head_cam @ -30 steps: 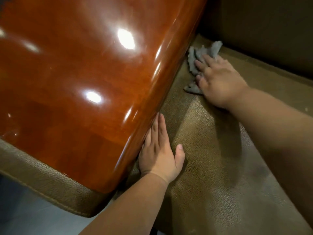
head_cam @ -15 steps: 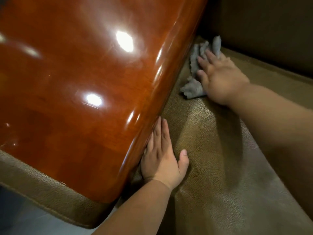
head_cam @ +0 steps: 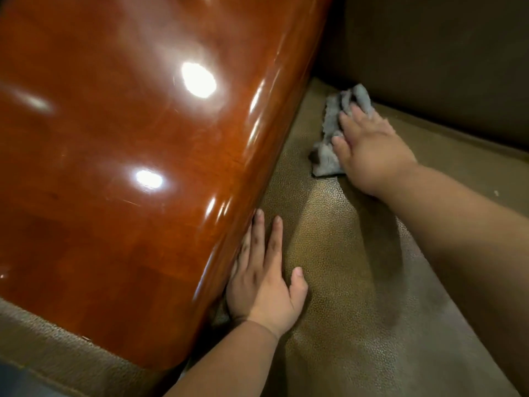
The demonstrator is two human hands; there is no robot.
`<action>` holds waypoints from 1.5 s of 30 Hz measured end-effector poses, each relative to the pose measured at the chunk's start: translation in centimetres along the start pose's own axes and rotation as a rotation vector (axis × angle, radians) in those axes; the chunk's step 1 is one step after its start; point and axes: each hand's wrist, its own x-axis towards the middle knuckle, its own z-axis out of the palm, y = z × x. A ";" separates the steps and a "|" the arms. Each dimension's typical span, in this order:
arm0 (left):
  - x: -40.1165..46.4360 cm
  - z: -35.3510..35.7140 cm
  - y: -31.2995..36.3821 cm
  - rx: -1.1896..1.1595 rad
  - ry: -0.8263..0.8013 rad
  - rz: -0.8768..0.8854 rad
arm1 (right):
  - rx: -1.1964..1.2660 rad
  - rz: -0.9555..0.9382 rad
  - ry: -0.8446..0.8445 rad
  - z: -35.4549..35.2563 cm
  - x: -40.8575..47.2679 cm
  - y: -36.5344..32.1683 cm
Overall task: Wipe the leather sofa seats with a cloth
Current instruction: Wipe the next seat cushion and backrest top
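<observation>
A: What does the head camera show of the surface?

B: A brown, pebble-grained leather sofa seat fills the middle and right, running from the near edge away to a dark backrest at the far right. Light falls on the middle of the seat; the far corner is dim.

A: And on the left?

B: A broad, glossy, reddish-brown wooden armrest, tilted across the left half, with two bright lamp reflections and a fainter streak on its polish. A band of the same grained leather runs under its near edge, and a sliver of pale floor shows at the near left corner.

A: Where is the cloth?

B: The grey cloth lies crumpled on the far part of the seat, close to where the armrest meets the backrest.

A: The hands?

B: The right hand lies palm down on the cloth, fingers stretched flat and slightly apart, pressing it to the leather. The left hand rests flat on the seat against the armrest's rounded edge, fingers straight and close together, thumb held out to the side.
</observation>
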 end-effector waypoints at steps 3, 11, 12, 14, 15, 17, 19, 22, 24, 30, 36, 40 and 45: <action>0.0 -0.3 0.0 -0.012 -0.031 -0.022 | -0.047 -0.021 -0.010 1.7 -4.1 -3.0; 2.8 -4.7 3.3 0.044 -0.263 -0.110 | -0.127 -0.407 -0.241 1.2 -11.0 -1.1; 4.7 -5.2 4.3 0.008 -0.241 -0.056 | -0.119 -0.371 -0.214 0.4 -8.7 0.0; 9.8 -5.1 6.1 -0.020 -0.158 0.017 | -0.069 -0.170 -0.153 -1.5 -3.3 2.5; 12.6 -4.6 6.7 -0.020 -0.144 0.009 | -0.024 -0.064 -0.149 -2.4 -0.8 3.4; 16.3 -2.9 6.8 0.050 -0.150 -0.012 | 0.069 0.065 -0.126 -3.0 2.2 3.5; 17.0 -0.8 5.8 0.086 -0.122 0.004 | 0.063 0.035 -0.091 -1.9 2.0 1.8; 16.2 0.7 4.9 0.032 -0.019 0.043 | 0.099 -0.230 -0.074 0.0 -1.2 -0.8; 16.4 1.1 4.7 0.043 0.008 0.036 | 0.112 -0.321 -0.134 -0.3 0.1 -0.9; 16.4 1.2 5.0 0.125 0.019 0.042 | 0.057 -0.188 -0.088 -1.1 8.0 0.0; 16.6 1.5 4.8 0.062 0.049 0.070 | 0.035 0.054 0.006 -0.3 -0.3 6.6; 16.7 2.0 4.8 0.020 0.087 0.061 | 0.028 0.247 -0.010 -0.2 -3.3 8.3; 16.5 2.1 4.8 0.097 0.026 0.049 | 0.092 0.324 -0.005 0.5 0.3 1.1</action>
